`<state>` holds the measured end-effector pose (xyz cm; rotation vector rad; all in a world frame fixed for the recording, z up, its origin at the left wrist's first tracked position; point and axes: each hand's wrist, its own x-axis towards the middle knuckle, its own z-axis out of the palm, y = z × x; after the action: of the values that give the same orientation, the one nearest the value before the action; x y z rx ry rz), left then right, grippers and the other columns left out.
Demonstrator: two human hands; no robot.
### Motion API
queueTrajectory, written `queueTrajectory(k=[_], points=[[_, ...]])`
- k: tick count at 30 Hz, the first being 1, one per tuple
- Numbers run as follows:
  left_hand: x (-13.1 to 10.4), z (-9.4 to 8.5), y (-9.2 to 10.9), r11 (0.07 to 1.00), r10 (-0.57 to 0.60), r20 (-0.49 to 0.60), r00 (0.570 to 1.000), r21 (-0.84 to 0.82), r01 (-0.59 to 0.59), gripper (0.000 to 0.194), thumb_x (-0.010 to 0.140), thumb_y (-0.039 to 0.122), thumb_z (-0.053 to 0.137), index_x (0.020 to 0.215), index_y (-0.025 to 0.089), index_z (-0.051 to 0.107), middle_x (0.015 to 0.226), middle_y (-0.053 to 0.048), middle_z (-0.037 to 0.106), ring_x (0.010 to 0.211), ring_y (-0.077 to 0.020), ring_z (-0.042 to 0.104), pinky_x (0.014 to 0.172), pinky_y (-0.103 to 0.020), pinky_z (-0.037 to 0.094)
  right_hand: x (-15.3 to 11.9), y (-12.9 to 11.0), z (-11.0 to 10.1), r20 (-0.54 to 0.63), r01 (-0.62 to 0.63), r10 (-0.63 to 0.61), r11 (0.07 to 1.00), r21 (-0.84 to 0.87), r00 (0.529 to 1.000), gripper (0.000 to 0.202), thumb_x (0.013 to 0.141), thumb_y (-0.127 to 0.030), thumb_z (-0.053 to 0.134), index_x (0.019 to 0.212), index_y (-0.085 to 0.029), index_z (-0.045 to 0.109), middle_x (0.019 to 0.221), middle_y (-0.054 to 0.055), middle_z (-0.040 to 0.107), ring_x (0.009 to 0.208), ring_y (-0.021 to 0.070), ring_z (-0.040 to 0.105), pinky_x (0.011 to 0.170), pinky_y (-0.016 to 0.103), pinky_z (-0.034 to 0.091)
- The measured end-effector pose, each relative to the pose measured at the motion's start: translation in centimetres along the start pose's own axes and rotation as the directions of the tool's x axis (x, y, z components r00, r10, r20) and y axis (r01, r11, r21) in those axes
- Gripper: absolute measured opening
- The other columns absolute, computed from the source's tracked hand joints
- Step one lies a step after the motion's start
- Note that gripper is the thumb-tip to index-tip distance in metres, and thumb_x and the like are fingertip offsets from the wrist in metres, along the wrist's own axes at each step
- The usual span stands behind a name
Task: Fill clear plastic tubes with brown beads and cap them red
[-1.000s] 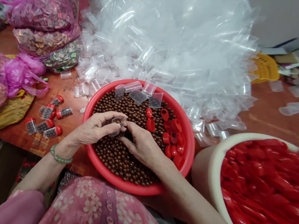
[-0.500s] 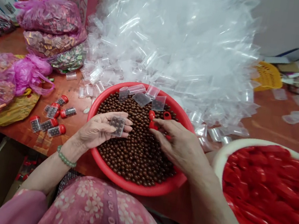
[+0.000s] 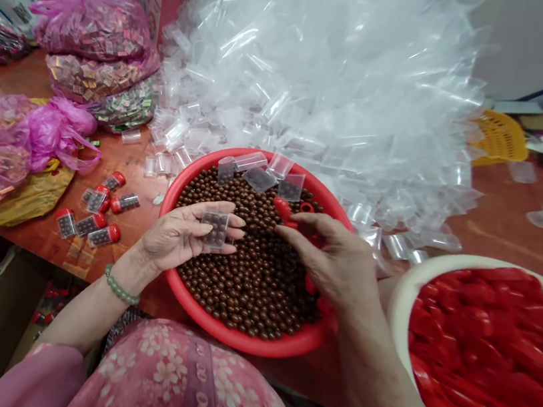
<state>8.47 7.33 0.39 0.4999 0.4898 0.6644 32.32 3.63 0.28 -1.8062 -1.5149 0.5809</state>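
A red basin [image 3: 232, 336] in front of me is full of small brown balls [image 3: 250, 281]. My left hand [image 3: 180, 238] holds a small clear box [image 3: 214, 229] packed with brown balls, flat over the basin's left side. My right hand [image 3: 334, 263] reaches across the basin's right side, and its fingertips pinch a red cap [image 3: 283, 208]. More red caps [image 3: 307, 207] lie under and beside that hand. Several empty clear boxes [image 3: 260, 175] rest on the balls at the basin's far rim.
A big heap of empty clear boxes [image 3: 329, 83] rises behind the basin. A white tub [image 3: 406, 283] of red caps [image 3: 492, 356] stands at the right. Several filled, capped boxes [image 3: 93, 212] lie on the table's left, near pink bags [image 3: 89, 23]. A yellow basket [image 3: 500, 138] sits far right.
My right hand left the box, moved to the basin's right side and picked up a red cap. My left hand turned the filled box flat and keeps holding it.
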Motion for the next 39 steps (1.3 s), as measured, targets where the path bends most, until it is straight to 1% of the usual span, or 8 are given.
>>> queueTrajectory(k=[3, 7, 12, 18, 28, 31, 35, 39], points=[[0.1, 0.7, -0.3, 1.0, -0.003, -0.001, 1.0, 0.02, 0.003, 0.043, 0.073, 0.012, 0.071, 0.115, 0.018, 0.065, 0.108, -0.008, 0.071, 0.096, -0.0186, 0.069, 0.086, -0.035, 0.057, -0.1, -1.3, -0.2, 0.061, -0.229, 0.233, 0.821, 0.523, 0.971, 0.033, 0.068, -0.047, 0.076, 0.088, -0.025, 0.062, 0.076, 0.001, 0.07, 0.058, 0.0157, 0.058, 0.05, 0.028, 0.044], [0.0, 2.3, -1.2, 0.992, 0.024, -0.013, 1.0, 0.123, -0.022, 0.044, 0.073, 0.022, 0.078, 0.114, 0.018, 0.064, 0.1, -0.006, 0.07, 0.086, -0.0143, 0.069, 0.078, -0.027, 0.056, 0.1, -2.8, 0.4, 0.172, -0.289, 0.243, 0.615, 0.734, 0.955, 0.04, 0.06, -0.048, 0.081, 0.084, -0.025, 0.059, 0.07, -0.001, 0.07, 0.05, 0.0116, 0.054, 0.043, 0.024, 0.042], [0.5, 3.6, -1.5, 0.971, 0.119, -0.149, 0.982, 0.222, -0.084, 0.048, 0.07, 0.033, 0.081, 0.112, 0.019, 0.064, 0.088, 0.0, 0.066, 0.071, -0.0088, 0.064, 0.069, -0.023, 0.053, -0.4, -3.1, 1.2, 0.317, -0.339, 0.143, 0.587, 0.735, 0.937, 0.037, 0.062, -0.046, 0.082, 0.088, -0.023, 0.068, 0.066, -0.001, 0.067, 0.05, 0.0101, 0.053, 0.041, 0.021, 0.04], [1.3, 3.2, -1.1, 0.93, 0.259, -0.249, 0.933, 0.325, -0.171, 0.033, 0.071, 0.043, 0.078, 0.085, 0.014, 0.072, 0.067, 0.003, 0.059, 0.056, -0.0046, 0.052, 0.056, -0.018, 0.042, -0.6, -3.4, 0.8, 0.523, -0.33, -0.026, 0.749, 0.574, 0.852, 0.024, 0.067, -0.035, 0.081, 0.083, -0.019, 0.074, 0.066, -0.001, 0.064, 0.051, 0.007, 0.048, 0.046, 0.02, 0.04], [1.3, 2.9, -2.3, 0.921, 0.306, -0.288, 0.907, 0.331, -0.205, 0.022, 0.068, 0.029, 0.081, 0.087, 0.019, 0.078, 0.079, -0.001, 0.072, 0.065, -0.0074, 0.058, 0.064, -0.021, 0.046, -1.2, -4.1, 3.1, 0.299, -0.308, 0.108, 0.548, 0.778, 0.948, 0.037, 0.065, -0.033, 0.085, 0.091, -0.022, 0.061, 0.074, -0.003, 0.068, 0.062, 0.0119, 0.066, 0.056, 0.025, 0.06], [1.4, 2.8, -2.8, 0.899, 0.342, -0.28, 0.897, 0.374, -0.226, 0.022, 0.069, 0.029, 0.08, 0.088, 0.019, 0.077, 0.085, -0.001, 0.073, 0.073, -0.0095, 0.061, 0.071, -0.023, 0.048, -1.4, -4.4, 3.3, 0.222, -0.213, 0.055, 0.575, 0.79, 0.973, 0.04, 0.065, -0.029, 0.085, 0.099, -0.025, 0.062, 0.08, -0.003, 0.07, 0.065, 0.0121, 0.068, 0.06, 0.025, 0.062], [1.2, 2.8, -2.6, 0.908, 0.307, -0.261, 0.915, 0.368, -0.199, 0.029, 0.068, 0.03, 0.081, 0.091, 0.015, 0.073, 0.07, 0.002, 0.065, 0.062, -0.0066, 0.055, 0.065, -0.021, 0.044, -1.6, -4.1, 3.1, 0.17, -0.118, -0.018, 0.649, 0.752, 0.985, 0.022, 0.069, -0.028, 0.082, 0.084, -0.023, 0.068, 0.074, -0.003, 0.07, 0.06, 0.012, 0.068, 0.058, 0.025, 0.061], [0.8, 2.6, -2.3, 0.909, 0.282, -0.216, 0.935, 0.371, -0.189, 0.037, 0.068, 0.027, 0.079, 0.099, 0.014, 0.064, 0.068, 0.005, 0.06, 0.06, -0.005, 0.051, 0.062, -0.021, 0.039, -1.1, -3.9, 2.7, 0.063, -0.064, 0.024, 0.607, 0.792, 0.998, 0.021, 0.066, -0.025, 0.084, 0.079, -0.024, 0.068, 0.074, -0.005, 0.071, 0.063, 0.0105, 0.067, 0.061, 0.023, 0.059]])
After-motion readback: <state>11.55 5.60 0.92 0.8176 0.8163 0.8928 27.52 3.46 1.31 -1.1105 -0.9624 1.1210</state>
